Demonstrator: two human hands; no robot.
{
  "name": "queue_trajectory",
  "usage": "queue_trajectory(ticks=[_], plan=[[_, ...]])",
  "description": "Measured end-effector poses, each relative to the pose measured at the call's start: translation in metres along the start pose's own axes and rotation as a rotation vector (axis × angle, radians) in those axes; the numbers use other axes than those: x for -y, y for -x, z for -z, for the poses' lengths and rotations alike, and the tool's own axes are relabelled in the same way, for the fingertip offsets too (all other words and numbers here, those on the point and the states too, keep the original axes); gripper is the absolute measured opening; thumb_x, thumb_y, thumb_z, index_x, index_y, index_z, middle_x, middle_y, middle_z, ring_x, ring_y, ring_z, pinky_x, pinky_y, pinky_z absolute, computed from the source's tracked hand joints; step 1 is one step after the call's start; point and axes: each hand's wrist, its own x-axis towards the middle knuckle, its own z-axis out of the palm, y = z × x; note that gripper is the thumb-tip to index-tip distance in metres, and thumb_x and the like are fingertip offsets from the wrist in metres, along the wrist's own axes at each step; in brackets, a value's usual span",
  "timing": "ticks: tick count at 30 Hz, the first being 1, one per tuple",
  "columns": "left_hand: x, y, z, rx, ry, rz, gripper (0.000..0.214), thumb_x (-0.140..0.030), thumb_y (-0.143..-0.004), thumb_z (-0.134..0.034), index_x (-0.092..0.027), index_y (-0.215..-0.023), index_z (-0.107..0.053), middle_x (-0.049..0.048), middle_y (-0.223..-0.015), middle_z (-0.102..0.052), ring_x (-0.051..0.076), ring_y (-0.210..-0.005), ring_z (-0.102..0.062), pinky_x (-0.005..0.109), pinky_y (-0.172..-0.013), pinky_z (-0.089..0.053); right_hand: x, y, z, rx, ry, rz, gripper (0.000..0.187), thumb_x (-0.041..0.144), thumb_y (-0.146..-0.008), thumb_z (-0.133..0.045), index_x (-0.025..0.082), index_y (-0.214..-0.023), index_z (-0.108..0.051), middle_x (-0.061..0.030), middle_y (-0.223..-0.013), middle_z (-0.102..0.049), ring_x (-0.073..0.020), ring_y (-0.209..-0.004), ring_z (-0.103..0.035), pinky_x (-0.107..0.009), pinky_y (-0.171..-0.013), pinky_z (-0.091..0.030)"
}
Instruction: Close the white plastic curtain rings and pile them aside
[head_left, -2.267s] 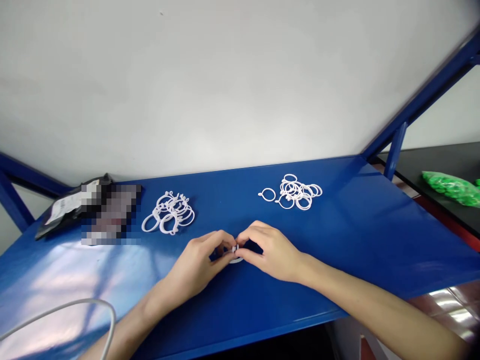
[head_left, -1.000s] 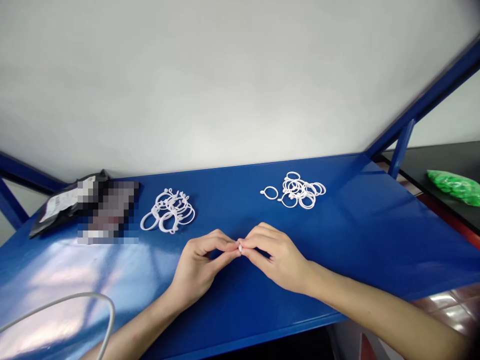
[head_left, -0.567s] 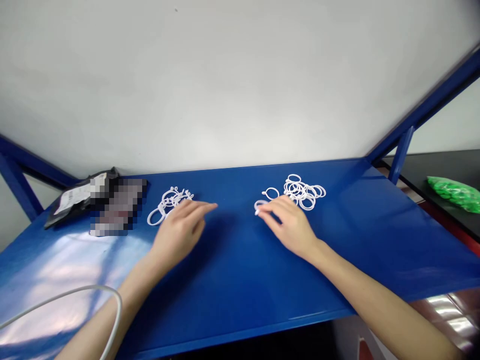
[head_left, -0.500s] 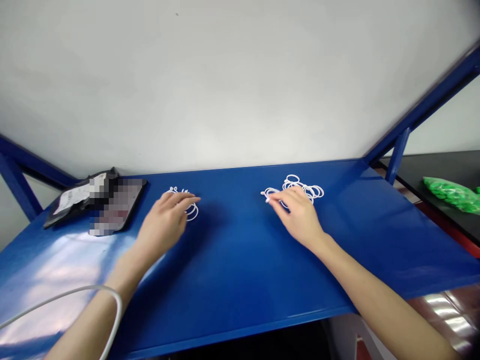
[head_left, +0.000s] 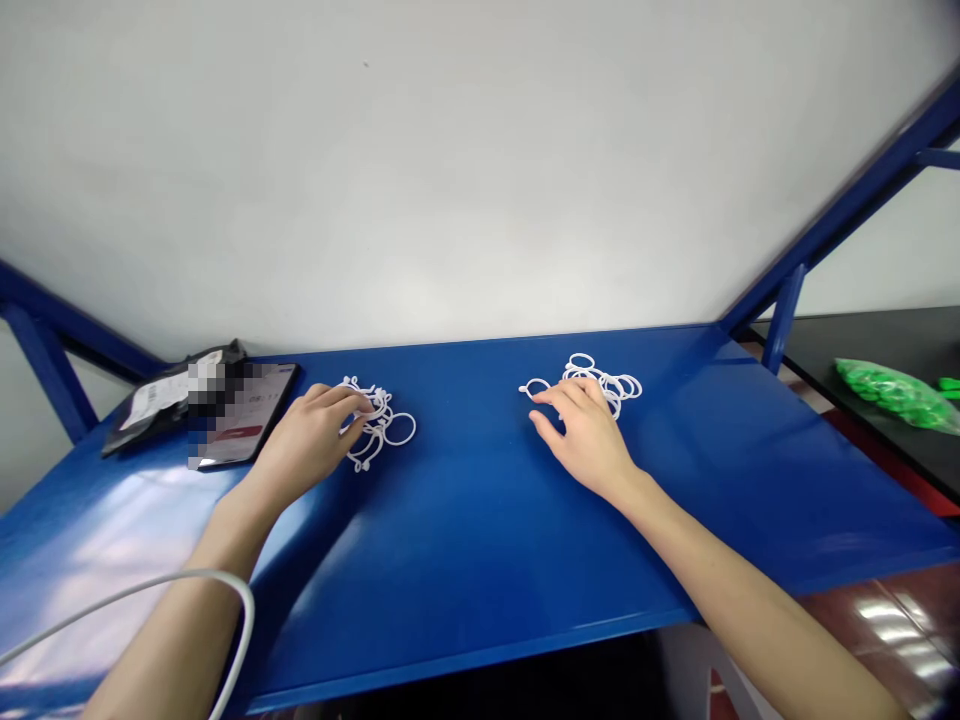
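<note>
Counter (head_left: pixel 465 540), blue, spanning the frame. White rings, first pile (head_left: pixel 379 397): left of centre, tangled, small eyelets showing. Left hand (head_left: pixel 319 430): at this pile, thumb and forefinger curved about its near rings; whether one is grasped, cannot tell. White rings, second pile (head_left: pixel 618 384): right of centre, overlapping. Right hand (head_left: pixel 589 430): over this pile, partly covering it, thumb and forefinger parted, released. Phone (head_left: pixel 259 415): left of frame, lying flat, partly blurred. Black package (head_left: pixel 161 400): beside it, white label. Pale cable (head_left: pixel 180 576): lower left, crossing before the left forearm.
</note>
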Motion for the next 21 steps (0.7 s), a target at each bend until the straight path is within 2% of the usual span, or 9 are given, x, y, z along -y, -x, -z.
queue_trajectory(ticks=[3, 6, 10, 11, 12, 15, 17, 19, 21], plan=[[-0.002, 0.000, 0.003, -0.040, -0.024, -0.009, 0.027, -0.034, -0.099, -0.050, -0.020, -0.098, -0.073, 0.0098, -0.105, -0.077, 0.030, -0.093, -0.063, 0.044, -0.085, -0.051, 0.005, 0.003, -0.002, 0.040, -0.025, 0.024, 0.014, 0.026, -0.099, -0.063, 0.021, -0.108, -0.073, -0.0083, -0.104, -0.075, -0.0326, -0.114, -0.056, -0.050, -0.099, -0.052], [-0.014, -0.002, 0.009, -0.143, -0.031, -0.031, 0.024, -0.030, -0.100, -0.052, -0.019, -0.100, -0.073, 0.0097, -0.099, -0.076, 0.029, -0.091, -0.063, 0.044, -0.084, -0.052, 0.008, 0.004, -0.002, 0.043, -0.061, 0.033, 0.014, 0.025, -0.098, -0.065, 0.020, -0.107, -0.073, -0.0089, -0.102, -0.075, -0.0322, -0.114, -0.056, -0.049, -0.098, -0.053], [-0.054, -0.003, 0.017, -0.339, 0.060, -0.110, 0.012, -0.022, -0.099, -0.060, -0.021, -0.100, -0.071, 0.0056, -0.092, -0.075, 0.023, -0.087, -0.064, 0.037, -0.082, -0.053, 0.022, 0.007, 0.002, 0.076, -0.237, 0.032, 0.012, 0.025, -0.098, -0.066, 0.020, -0.107, -0.072, -0.0076, -0.103, -0.075, -0.0286, -0.111, -0.060, -0.047, -0.098, -0.053], [-0.067, -0.002, 0.017, -0.352, 0.099, -0.154, 0.010, -0.019, -0.098, -0.062, -0.021, -0.102, -0.071, 0.0047, -0.093, -0.074, 0.021, -0.087, -0.064, 0.035, -0.082, -0.053, 0.027, 0.008, 0.003, 0.111, -0.315, 0.013, 0.012, 0.026, -0.098, -0.066, 0.021, -0.107, -0.072, -0.0067, -0.104, -0.075, -0.0268, -0.109, -0.062, -0.046, -0.097, -0.053], [-0.081, 0.000, 0.016, -0.341, 0.146, -0.220, 0.012, -0.015, -0.097, -0.063, -0.021, -0.104, -0.070, 0.0039, -0.093, -0.074, 0.020, -0.086, -0.065, 0.034, -0.083, -0.053, 0.033, 0.008, 0.004, 0.159, -0.407, -0.022, 0.013, 0.027, -0.098, -0.066, 0.022, -0.109, -0.071, -0.0059, -0.105, -0.075, -0.0247, -0.106, -0.065, -0.044, -0.096, -0.054], [-0.116, 0.006, 0.010, -0.184, 0.252, -0.457, 0.021, -0.010, -0.099, -0.058, -0.018, -0.117, -0.067, 0.0063, -0.103, -0.076, 0.019, -0.092, -0.066, 0.035, -0.086, -0.054, 0.048, 0.010, 0.005, 0.328, -0.696, -0.183, 0.016, 0.030, -0.100, -0.063, 0.022, -0.111, -0.070, -0.0035, -0.103, -0.076, -0.0180, -0.090, -0.070, -0.034, -0.083, -0.057], [-0.131, 0.009, 0.004, -0.144, 0.252, -0.567, 0.022, -0.009, -0.101, -0.054, -0.015, -0.118, -0.066, 0.0078, -0.101, -0.076, 0.020, -0.087, -0.066, 0.035, -0.079, -0.054, 0.054, 0.011, 0.003, 0.413, -0.829, -0.265, 0.014, 0.030, -0.100, -0.062, 0.021, -0.106, -0.071, -0.0017, -0.094, -0.076, -0.0155, -0.079, -0.070, -0.029, -0.073, -0.056], [-0.139, 0.011, -0.001, -0.138, 0.246, -0.618, 0.022, -0.008, -0.101, -0.051, -0.014, -0.115, -0.066, 0.0079, -0.098, -0.077, 0.020, -0.081, -0.066, 0.035, -0.073, -0.054, 0.056, 0.011, 0.001, 0.460, -0.886, -0.310, 0.011, 0.027, -0.098, -0.064, 0.020, -0.099, -0.072, -0.0002, -0.086, -0.076, -0.0148, -0.074, -0.069, -0.027, -0.069, -0.054], [-0.141, 0.013, -0.004, -0.157, 0.287, -0.593, 0.018, -0.008, -0.100, -0.054, -0.016, -0.111, -0.065, 0.0078, -0.101, -0.076, 0.019, -0.080, -0.066, 0.034, -0.073, -0.055, 0.055, 0.012, -0.001, 0.463, -0.891, -0.323, 0.009, 0.025, -0.097, -0.066, 0.021, -0.098, -0.074, 0.0001, -0.085, -0.076, -0.0152, -0.075, -0.069, -0.027, -0.069, -0.054]])
